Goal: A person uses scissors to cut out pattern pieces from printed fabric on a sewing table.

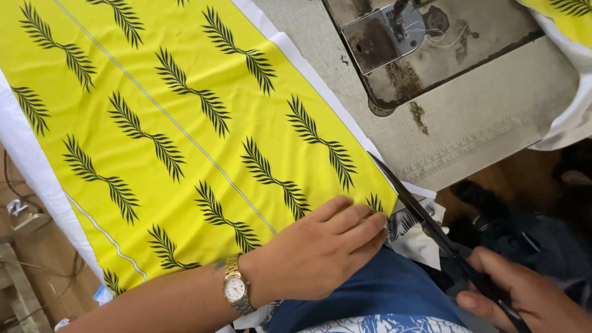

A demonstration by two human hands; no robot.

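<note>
Cutting along the edge of the yellow leaf-print cloth [185, 123] looks to be the step in hand: the left hand [314, 253] lies flat, open, on the cloth's near corner, while the right hand [524, 296], grip closed on the scissors [425, 222], holds the parted blades just beside that corner. Next, the cloth probably needs holding taut.

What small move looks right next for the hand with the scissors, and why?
Probably close the scissors a little further along the edge of the yellow fabric. The right hand holds the dark blades against the white border at the cloth's corner, and the left hand lies flat on the fabric just beside them, pinning it. How far the blades are open is hard to tell.
</note>
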